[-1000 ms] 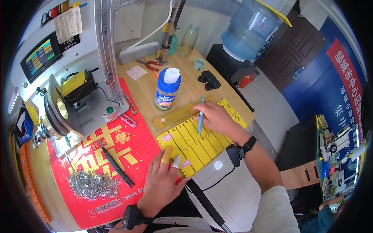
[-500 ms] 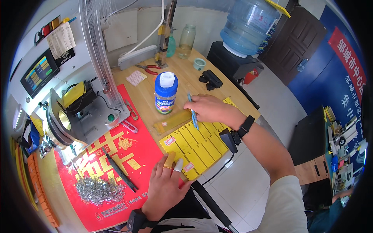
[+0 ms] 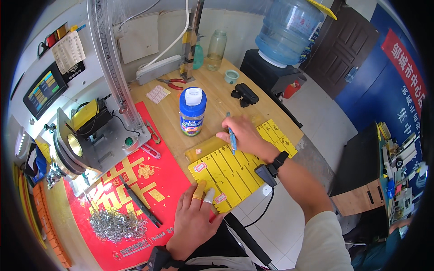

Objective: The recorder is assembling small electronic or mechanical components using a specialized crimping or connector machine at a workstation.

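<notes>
A blue pen (image 3: 233, 141) is pinched in the fingers of my right hand (image 3: 248, 139), its lower end pointing down at the yellow board (image 3: 235, 180). Black lines divide the board into strips, with handwritten marks along its far side and two small red-and-white stickers at its left end. My left hand (image 3: 195, 226) lies with fingers extended at the board's near left corner. Two of its fingertips wear covers, one yellow and one white. Along the board's far edge lies a translucent yellow strip (image 3: 210, 147). Behind it stands a plastic jar (image 3: 192, 113) with a blue lid.
Left of the board, a red sheet (image 3: 167, 189) carries a black pen-shaped tool (image 3: 141, 203) and a heap of silvery metal bits (image 3: 116, 223). A machine (image 3: 86, 131) stands at the left. Red-handled pliers (image 3: 172, 83), a small cup (image 3: 231, 77) and a black object (image 3: 246, 94) sit farther back.
My right hand has moved a little right and nearer with the blue pen, which now slants over the board. My left hand stays at the board's corner. The view has shifted slightly.
</notes>
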Available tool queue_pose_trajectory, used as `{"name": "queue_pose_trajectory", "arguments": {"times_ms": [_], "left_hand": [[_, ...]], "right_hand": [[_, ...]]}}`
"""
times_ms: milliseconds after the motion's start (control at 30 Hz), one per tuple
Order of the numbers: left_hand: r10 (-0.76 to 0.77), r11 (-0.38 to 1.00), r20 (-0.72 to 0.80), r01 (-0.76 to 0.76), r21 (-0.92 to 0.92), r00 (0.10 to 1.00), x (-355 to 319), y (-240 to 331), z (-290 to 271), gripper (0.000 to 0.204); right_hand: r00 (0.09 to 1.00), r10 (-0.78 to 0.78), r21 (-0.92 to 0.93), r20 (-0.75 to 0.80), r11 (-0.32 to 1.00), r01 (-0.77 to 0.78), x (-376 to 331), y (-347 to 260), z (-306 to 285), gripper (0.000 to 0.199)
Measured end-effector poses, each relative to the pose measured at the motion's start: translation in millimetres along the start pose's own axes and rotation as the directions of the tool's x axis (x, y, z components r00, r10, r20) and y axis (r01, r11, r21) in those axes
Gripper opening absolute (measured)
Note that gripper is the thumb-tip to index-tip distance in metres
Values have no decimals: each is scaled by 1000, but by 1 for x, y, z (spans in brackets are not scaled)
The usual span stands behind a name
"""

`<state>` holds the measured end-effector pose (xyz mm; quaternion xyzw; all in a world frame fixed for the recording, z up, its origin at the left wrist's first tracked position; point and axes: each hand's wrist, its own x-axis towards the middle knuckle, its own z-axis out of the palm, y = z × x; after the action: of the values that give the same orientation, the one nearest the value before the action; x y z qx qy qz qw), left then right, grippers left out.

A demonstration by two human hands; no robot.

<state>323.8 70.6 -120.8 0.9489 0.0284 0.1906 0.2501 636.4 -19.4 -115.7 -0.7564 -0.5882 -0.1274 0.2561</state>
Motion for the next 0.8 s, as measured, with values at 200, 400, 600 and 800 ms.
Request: {"name": "queue_pose_trajectory", "arguments": {"times_ms": [200, 400, 600, 800], "left_hand": [[-8, 1000, 10, 8, 13, 1000, -1, -1, -2, 62], [-41, 997, 10, 42, -68, 999, -4, -4, 4, 77], [-52, 997, 35, 53, -54, 998, -2, -1, 4, 74], [-39, 999, 37, 40, -19, 999, -4, 1, 5, 80]], "right_hand": [[1000, 7, -142, -13, 990, -9, 10, -8, -52, 29], [975, 207, -17, 86, 978, -206, -59, -18, -46, 27], [987, 156, -6, -47, 988, -157, -82, -18, -33, 27], [988, 148, 31, -52, 989, -147, -84, -19, -34, 23]]}}
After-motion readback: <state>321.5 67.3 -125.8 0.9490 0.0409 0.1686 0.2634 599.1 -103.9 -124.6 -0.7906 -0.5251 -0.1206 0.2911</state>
